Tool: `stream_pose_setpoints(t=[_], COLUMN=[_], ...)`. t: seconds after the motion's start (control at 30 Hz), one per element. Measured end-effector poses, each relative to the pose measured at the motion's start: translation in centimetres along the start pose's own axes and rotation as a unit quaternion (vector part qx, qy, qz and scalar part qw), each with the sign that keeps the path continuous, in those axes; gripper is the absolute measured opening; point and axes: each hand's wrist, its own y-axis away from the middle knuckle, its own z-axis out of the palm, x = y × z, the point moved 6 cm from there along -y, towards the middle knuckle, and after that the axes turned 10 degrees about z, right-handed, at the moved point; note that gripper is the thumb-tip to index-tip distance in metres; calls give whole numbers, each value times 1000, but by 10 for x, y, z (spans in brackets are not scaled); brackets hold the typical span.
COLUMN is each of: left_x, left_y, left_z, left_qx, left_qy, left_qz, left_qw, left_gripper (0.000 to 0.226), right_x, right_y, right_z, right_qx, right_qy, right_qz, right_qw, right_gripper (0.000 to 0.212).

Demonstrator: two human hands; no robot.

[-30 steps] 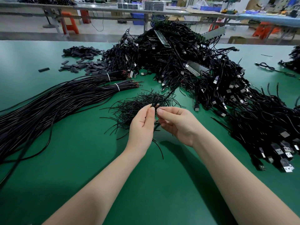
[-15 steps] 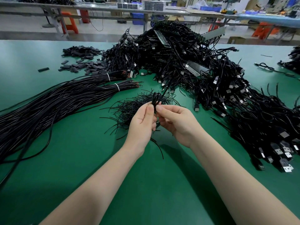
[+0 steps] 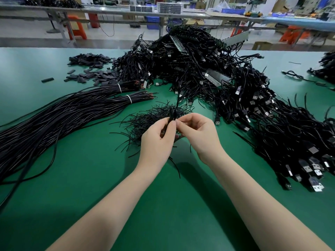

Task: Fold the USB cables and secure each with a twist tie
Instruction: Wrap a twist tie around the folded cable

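My left hand [image 3: 159, 140] grips a small folded black USB cable [image 3: 172, 113] that sticks up above its thumb, over the green table [image 3: 76, 178]. My right hand [image 3: 197, 134] pinches something thin at the bundle's side, fingertips against the left thumb; whether that is a twist tie I cannot tell. Just behind both hands lies a loose heap of black twist ties [image 3: 145, 120]. One thin black strand [image 3: 176, 168] trails down from under the left hand onto the table.
A big tangle of black USB cables [image 3: 244, 98] fills the middle and right of the table. Long straight black wire bundles [image 3: 54, 116] tied with white bands lie at the left. Dark sleeve pieces [image 3: 90, 69] sit at the back left. Benches and orange stools stand beyond the table.
Both hands have risen slightly and come together. The folded cable now stands higher above the left thumb, and the right fingers have curled in from a flatter pose to pinch at it.
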Motion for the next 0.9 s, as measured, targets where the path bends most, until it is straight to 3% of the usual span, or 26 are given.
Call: stream_pose_setpoints(t=[0.13, 0.33, 0.57, 0.73, 0.9], left_x=[2, -6, -11, -9, -7], left_y=[0, -7, -11, -14, -10], left_z=[-6, -10, -7, -13, -14], left_qx=[36, 28, -12, -17, -1], left_qy=[33, 42, 192, 185, 158], left_qz=[12, -9, -108, -84, -23], left_qw=[999, 999, 975, 979, 987], left_gripper=[14, 40, 34, 29, 28], right_x=[-7, -17, -25, -13, -1], right_y=[6, 13, 15, 8, 11], right_z=[5, 9, 9, 12, 17], right_qx=[2, 39, 30, -16, -59], right_qy=[48, 98, 167, 56, -99], right_qz=[-33, -104, -180, -33, 82], right_qw=[998, 989, 969, 998, 990], right_gripper=[14, 18, 17, 17, 9])
